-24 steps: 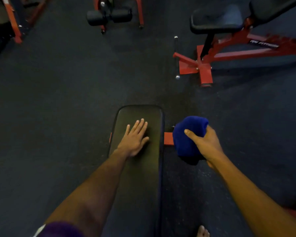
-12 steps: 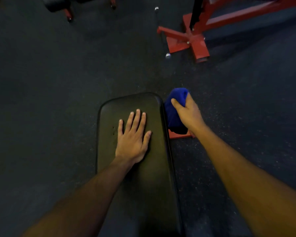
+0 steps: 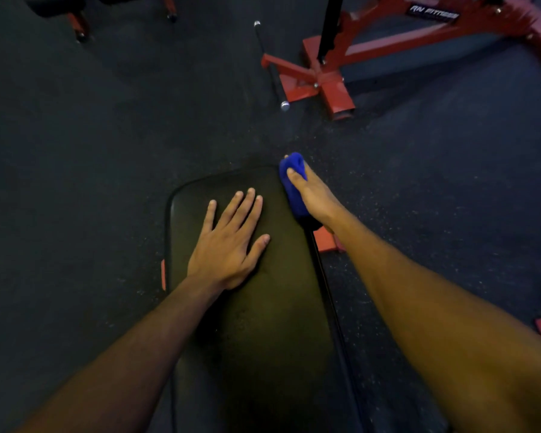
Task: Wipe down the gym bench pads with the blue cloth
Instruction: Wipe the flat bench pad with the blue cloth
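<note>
A long black bench pad (image 3: pixel 263 307) runs from the bottom of the view up to its rounded far end at the centre. My left hand (image 3: pixel 228 242) lies flat on the pad near that end, fingers straight and spread. My right hand (image 3: pixel 313 195) grips a bunched blue cloth (image 3: pixel 292 185) and holds it against the pad's right side edge, close to the far right corner. My thumb lies over the cloth.
A red foot of the bench frame (image 3: pixel 327 240) shows under my right wrist. Another red machine base (image 3: pixel 319 79) with a thin black bar (image 3: pixel 270 64) stands on the dark rubber floor ahead. More red equipment legs (image 3: pixel 78 26) are at the top left.
My right hand has carried the cloth from beside the bench in to the pad's right edge and forward along it toward the far corner. The left hand has stayed flat on the pad.
</note>
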Demonstrator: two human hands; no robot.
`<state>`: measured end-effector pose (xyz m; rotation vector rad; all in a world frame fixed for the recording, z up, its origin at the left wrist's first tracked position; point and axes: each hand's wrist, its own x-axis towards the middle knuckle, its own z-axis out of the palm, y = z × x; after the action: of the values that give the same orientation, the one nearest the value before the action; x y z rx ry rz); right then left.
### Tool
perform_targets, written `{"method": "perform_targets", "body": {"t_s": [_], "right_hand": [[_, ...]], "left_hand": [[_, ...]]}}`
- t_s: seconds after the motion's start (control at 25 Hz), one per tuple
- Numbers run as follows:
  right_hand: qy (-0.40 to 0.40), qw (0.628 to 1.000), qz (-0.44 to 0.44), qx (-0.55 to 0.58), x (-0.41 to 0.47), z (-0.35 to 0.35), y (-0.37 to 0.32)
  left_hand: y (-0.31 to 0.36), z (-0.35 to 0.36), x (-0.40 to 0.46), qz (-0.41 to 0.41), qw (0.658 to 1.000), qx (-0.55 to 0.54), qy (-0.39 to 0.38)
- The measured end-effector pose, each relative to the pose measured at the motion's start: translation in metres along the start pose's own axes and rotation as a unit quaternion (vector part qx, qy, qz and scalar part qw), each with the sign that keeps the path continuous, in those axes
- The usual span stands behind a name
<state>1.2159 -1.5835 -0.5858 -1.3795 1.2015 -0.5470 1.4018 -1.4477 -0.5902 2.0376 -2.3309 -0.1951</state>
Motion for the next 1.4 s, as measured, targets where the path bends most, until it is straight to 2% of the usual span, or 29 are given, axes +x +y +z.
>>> {"method": "perform_targets", "body": {"t_s": [0.12,0.2,0.28,0.44,0.68,0.8,1.0,1.08,1.16,1.24,1.4], "right_hand": [[0.023,1.000,0.022,-0.001,-0.007,0.004,0.004],[0.037,0.998,0.046,0.011,-0.047,0.006,0.021],[0.020,0.998,0.056,0.029,-0.101,0.008,0.042],[0.015,0.999,0.030,-0.042,-0.169,0.006,0.061],[0.032,0.997,0.017,-0.073,-0.023,0.001,0.018],[0.039,0.998,0.014,-0.055,0.002,0.004,0.012],[0.033,0.999,0.044,-0.002,-0.110,0.009,0.050],[0.023,0.999,0.020,-0.031,-0.169,0.011,0.059],[0.022,0.998,0.013,-0.051,-0.191,0.012,0.062],[0.027,0.999,0.019,-0.037,-0.160,0.012,0.056],[0.042,0.997,0.008,-0.059,-0.032,0.003,0.023]], "left_hand": [[-0.001,-0.004,0.001,-0.006,1.000,-0.010,-0.009],[0.003,-0.009,0.002,-0.007,1.000,-0.013,-0.023],[0.004,-0.013,0.002,-0.008,0.999,-0.012,-0.031],[0.006,-0.013,0.003,-0.011,0.999,-0.012,-0.029],[0.003,-0.009,0.003,-0.005,1.000,-0.008,-0.014],[0.004,-0.009,0.002,-0.004,1.000,-0.003,-0.015],[0.007,-0.014,0.002,-0.007,0.999,-0.009,-0.033],[0.006,-0.011,0.002,-0.004,1.000,-0.008,-0.029],[0.004,-0.007,0.003,-0.006,1.000,-0.007,-0.019],[0.002,-0.005,0.006,-0.008,1.000,-0.013,-0.016],[0.005,-0.008,0.001,-0.006,1.000,-0.010,-0.011]]}}
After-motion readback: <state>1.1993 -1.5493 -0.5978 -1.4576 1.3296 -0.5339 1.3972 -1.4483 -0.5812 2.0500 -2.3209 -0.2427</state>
